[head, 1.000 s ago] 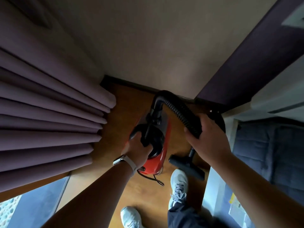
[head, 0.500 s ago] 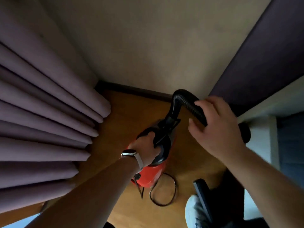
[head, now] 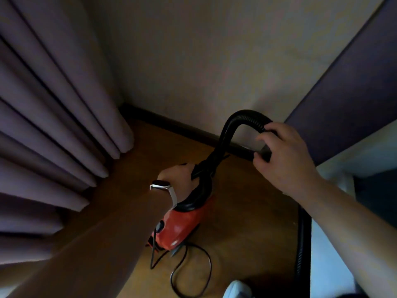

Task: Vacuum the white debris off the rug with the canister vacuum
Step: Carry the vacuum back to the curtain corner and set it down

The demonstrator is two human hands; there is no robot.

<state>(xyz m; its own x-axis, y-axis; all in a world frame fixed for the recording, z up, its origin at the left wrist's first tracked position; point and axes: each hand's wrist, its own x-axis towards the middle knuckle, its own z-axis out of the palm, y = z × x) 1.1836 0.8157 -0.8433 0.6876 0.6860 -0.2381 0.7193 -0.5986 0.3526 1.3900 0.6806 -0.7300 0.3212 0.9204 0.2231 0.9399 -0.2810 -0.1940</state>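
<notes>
1. Gripping the black top handle [head: 200,187] of the red canister vacuum [head: 182,229] was the left hand [head: 178,176], grip curled tight, watch [head: 160,186] on wrist.
2. Right hand [head: 285,155], right of the vacuum: grip closed round the black hose [head: 236,119] just past its arch.
3. Vacuum stood nose-up over the wooden floor [head: 247,222]; cord [head: 193,267] looped just below it.
4. Curtain [head: 53,125] hung left of the vacuum.

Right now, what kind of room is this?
Probably a room in a home, perhaps a bedroom. Long pleated curtains hang down to a wooden floor by a plain wall, and there is a red canister vacuum.
</notes>
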